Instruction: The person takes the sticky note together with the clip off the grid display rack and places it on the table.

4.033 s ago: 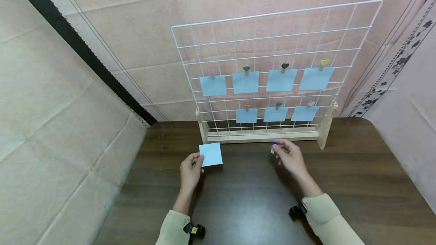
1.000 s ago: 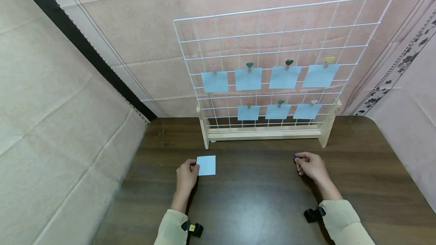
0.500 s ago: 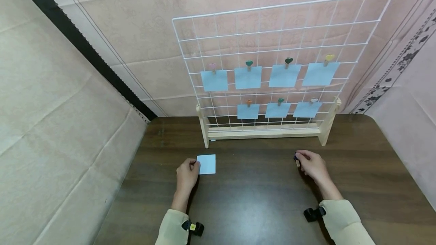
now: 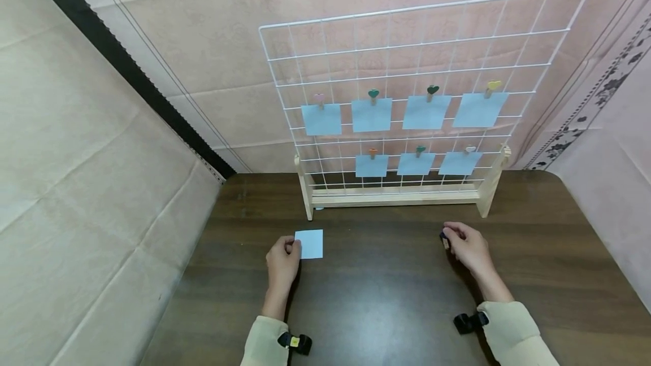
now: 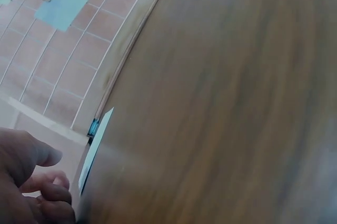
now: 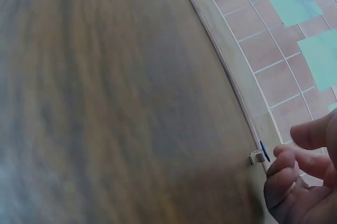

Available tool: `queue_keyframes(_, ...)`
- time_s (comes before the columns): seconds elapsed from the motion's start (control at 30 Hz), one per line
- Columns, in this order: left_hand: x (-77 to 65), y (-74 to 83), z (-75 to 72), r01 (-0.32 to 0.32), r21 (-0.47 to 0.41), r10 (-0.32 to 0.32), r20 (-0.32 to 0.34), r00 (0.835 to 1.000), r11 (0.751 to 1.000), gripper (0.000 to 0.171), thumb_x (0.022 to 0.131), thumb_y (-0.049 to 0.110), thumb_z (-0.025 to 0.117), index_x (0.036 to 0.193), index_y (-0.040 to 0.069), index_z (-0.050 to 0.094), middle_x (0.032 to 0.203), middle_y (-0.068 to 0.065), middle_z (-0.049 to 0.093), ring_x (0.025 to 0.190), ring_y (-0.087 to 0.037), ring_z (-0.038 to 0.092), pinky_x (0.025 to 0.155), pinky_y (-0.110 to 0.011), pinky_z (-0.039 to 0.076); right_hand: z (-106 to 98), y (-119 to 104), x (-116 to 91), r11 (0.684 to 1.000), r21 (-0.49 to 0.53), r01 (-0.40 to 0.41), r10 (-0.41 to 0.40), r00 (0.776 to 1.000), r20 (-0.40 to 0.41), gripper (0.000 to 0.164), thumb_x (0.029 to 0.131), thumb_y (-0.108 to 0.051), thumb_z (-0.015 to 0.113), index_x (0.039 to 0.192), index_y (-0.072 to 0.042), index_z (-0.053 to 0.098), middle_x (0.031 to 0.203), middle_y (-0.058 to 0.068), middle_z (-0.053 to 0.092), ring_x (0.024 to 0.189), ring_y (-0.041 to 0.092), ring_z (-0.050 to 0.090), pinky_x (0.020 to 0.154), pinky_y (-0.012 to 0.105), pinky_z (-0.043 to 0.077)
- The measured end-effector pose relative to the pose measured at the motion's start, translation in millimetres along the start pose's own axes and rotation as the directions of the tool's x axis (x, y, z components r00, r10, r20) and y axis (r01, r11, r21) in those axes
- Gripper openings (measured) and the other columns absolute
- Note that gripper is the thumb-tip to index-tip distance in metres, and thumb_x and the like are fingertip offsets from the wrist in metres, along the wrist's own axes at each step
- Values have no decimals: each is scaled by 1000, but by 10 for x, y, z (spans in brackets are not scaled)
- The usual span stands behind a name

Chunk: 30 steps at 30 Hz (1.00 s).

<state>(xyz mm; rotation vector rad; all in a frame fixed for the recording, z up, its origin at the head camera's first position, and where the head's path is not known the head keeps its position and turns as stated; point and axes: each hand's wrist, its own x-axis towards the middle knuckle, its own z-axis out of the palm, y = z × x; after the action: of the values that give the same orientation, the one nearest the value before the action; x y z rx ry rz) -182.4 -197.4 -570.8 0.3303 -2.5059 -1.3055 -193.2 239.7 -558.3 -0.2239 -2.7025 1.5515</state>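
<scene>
A square light-blue paper note (image 4: 311, 243) is pinched at its left edge by my left hand (image 4: 282, 262), low over the table in front of the rack. From the left wrist, that note (image 5: 96, 151) appears nearly edge-on, ahead of the thumb and curled fingers. My right hand (image 4: 469, 251) pinches a small wooden clothespin (image 4: 445, 243) with a dark blue top, at the right of the table. The right wrist view shows the clothespin (image 6: 257, 156) just past the fingertips. Behind both hands, a white wire grid rack (image 4: 396, 197) stands on a pale wooden base.
Two rows of blue notes hang on the grid, each under a heart-topped clothespin, such as this pink-clipped note (image 4: 321, 120) and this orange-clipped one (image 4: 370, 166). A sliver of blue (image 4: 319, 208) shows under the base's left end. Fabric walls (image 4: 102, 213) surround the dark wooden table (image 4: 366, 298).
Over four seconds my right hand has moved right with the clothespin, and my left has drawn slightly back with the note. In the last half second both have hardly moved.
</scene>
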Motion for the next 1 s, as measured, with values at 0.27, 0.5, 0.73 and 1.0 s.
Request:
queue_keyframes(0.27,-91,172,83,-99,-65,95,-74,993,993,18,96,10,73,109,-3,76,77,-4,65,63,-14,53,65,-34,49,-4,-139,3,995,-27,101,-102,994,-37,33,109,-20,59,129,5,70,91,16,72,60,16,61,54,28,52)
queue_keyframes(0.5,-118,222,180,-152,-143,147,-49,988,978,19,95,8,76,110,-3,73,77,-4,66,56,-5,51,56,-26,46,30,-258,24,985,-14,173,-173,984,-52,30,108,-17,61,126,5,71,85,18,71,59,13,62,56,26,51)
queue_keyframes(0.73,38,306,264,-197,-166,200,1,980,966,22,97,12,76,114,-1,72,82,-5,67,52,-3,46,49,-22,41,183,-378,114,960,-12,280,-280,957,-71,25,107,-13,63,121,5,73,91,17,66,65,15,63,56,26,53)
queue_keyframes(1.0,43,322,354,-186,-228,189,-9,982,956,25,99,13,75,118,-4,71,87,-7,71,48,-2,44,45,-21,39,340,-469,128,954,14,299,-297,953,-67,24,107,-13,63,119,4,74,90,13,65,66,11,61,54,27,52)
